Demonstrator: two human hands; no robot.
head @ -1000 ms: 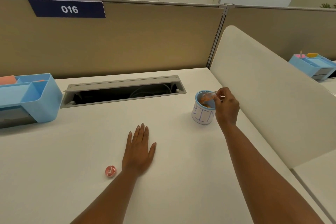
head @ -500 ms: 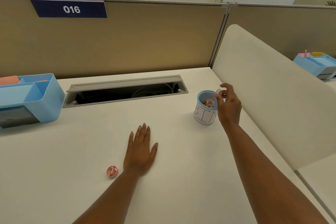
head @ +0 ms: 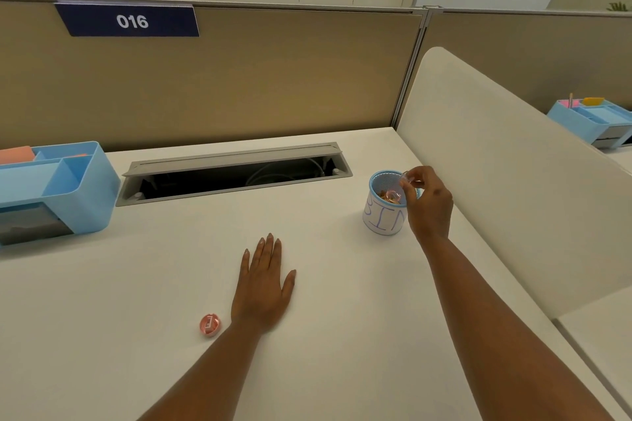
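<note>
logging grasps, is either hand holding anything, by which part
Right hand pinches a small clear item over the bin, where unclear; left hand holds nothing.

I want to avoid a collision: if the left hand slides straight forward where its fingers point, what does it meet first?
Probably the front edge of the grey cable hatch; the left hand lies flat on the desk, and only bare desktop shows between them.

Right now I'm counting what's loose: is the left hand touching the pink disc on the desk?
Apart. The head view shows a strip of bare desk between the pink disc and the left hand, which lies flat beside it.
</note>
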